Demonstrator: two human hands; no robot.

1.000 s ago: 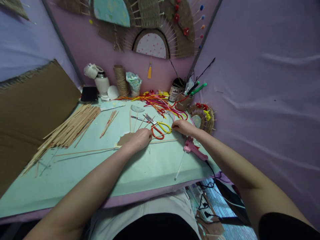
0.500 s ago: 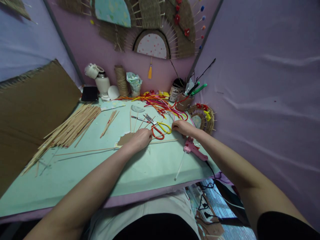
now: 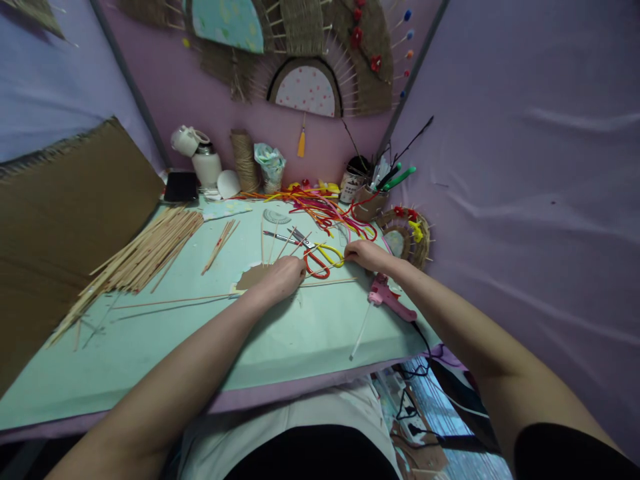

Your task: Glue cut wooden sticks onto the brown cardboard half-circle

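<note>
My left hand (image 3: 280, 275) rests curled on a brown cardboard piece (image 3: 250, 275) on the light green table (image 3: 200, 333), its fingers closed; what they pinch is hidden. My right hand (image 3: 366, 255) lies closed next to the yellow-handled scissors (image 3: 327, 254), touching the end of a thin wooden stick (image 3: 330, 282) that runs between both hands. Red-handled scissors (image 3: 313, 260) lie between the hands.
A pink glue gun (image 3: 390, 300) lies near the right table edge. A pile of wooden sticks (image 3: 135, 260) lies left, coloured cords (image 3: 325, 207) at the back, a pen cup (image 3: 367, 200), twine spool (image 3: 244, 160), flask (image 3: 206, 163) and brown board (image 3: 60, 220).
</note>
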